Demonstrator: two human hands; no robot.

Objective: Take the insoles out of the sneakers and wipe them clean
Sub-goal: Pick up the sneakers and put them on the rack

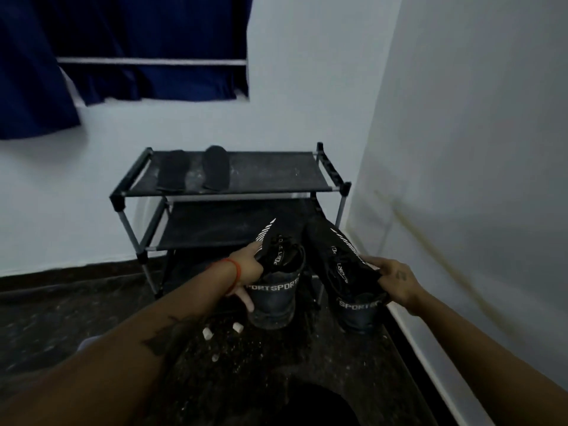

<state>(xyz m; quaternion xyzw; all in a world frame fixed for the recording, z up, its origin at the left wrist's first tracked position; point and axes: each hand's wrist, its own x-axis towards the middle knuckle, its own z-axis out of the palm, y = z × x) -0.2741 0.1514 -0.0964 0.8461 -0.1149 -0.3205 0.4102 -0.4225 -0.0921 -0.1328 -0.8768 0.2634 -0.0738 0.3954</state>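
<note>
Head view: both hands are out front, each with a black high-top sneaker printed with white lettering. The left hand [246, 269] pinches the collar of the left black sneaker [276, 287], thumb up on the rim and fingers trailing down the heel, so that grip is closed on the shoe. Over at three o'clock from it, the right hand [393, 278] curls its fingers round the collar of the right black sneaker [353, 281], which tips toward the white wall. Up at twelve o'clock, two flat dark insoles [193, 172] lie side by side on the top shelf of the black fabric-and-metal shoe rack [264, 175], well apart from the shoes. So the insoles look to be out already; I can't tell whether they've been wiped. No cloth in sight! Small white bits [221, 330] litter the dark speckled floor [61, 318] at seven o'clock of the left shoe. The risks: that shelf looks dusty, so the insoles could pick grit back up, and a loose one-handed pinch could let a sneaker swing and drop.
</note>
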